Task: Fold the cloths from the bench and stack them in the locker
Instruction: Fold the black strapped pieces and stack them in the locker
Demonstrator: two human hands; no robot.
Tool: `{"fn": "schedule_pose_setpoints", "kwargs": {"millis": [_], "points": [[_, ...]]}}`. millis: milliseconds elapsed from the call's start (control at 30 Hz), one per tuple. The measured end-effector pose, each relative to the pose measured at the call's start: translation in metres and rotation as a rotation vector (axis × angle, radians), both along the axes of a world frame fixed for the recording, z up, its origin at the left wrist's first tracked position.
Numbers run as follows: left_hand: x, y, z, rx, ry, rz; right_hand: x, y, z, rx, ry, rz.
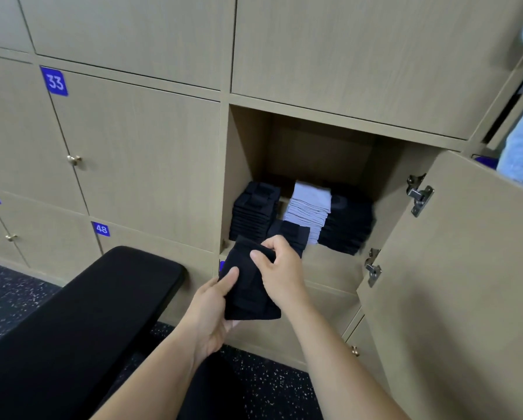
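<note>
Here, cloth (248,294) in left hand (208,310)

I count two hands, the left hand (214,301) and the right hand (279,268), and one folded black cloth (248,295) gripped between them. One locker (245,147) stands open, with one door (466,268) carrying two metal hinges (419,194). Inside I make out four stacks: three black, one at the left wall (254,210), one at the right wall (348,225) and one lower at the front edge (293,233), plus one pale grey stack (308,207) between them. There is one black bench (102,298). I see three brass knobs (73,159) and three readable blue number plates (54,81).
</note>
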State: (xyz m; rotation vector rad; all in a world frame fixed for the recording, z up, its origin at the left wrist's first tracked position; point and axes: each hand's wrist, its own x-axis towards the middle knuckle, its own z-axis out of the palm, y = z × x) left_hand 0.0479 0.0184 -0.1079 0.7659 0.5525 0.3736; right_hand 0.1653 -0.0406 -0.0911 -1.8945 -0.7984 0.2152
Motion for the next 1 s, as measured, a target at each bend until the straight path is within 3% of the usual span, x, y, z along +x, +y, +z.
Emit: {"fn": "schedule_pose_setpoints", "kwargs": {"millis": [200,567,800,1000], "points": [[0.014,0.000,-0.007,0.061,-0.014,0.146,0.006,0.001,-0.007,0.114,0.045,-0.128],[0.057,0.009,-0.013,0.072,0.117,0.336,0.058,-0.010,-0.025,-0.089,0.048,-0.193],[0.093,0.023,-0.021,-0.031,0.069,0.310,0.093,0.003,-0.044,0.154,0.388,-0.292],[0.113,0.058,-0.035,-0.082,0.079,0.372,0.145,0.024,-0.066,0.397,0.596,-0.600]]}}
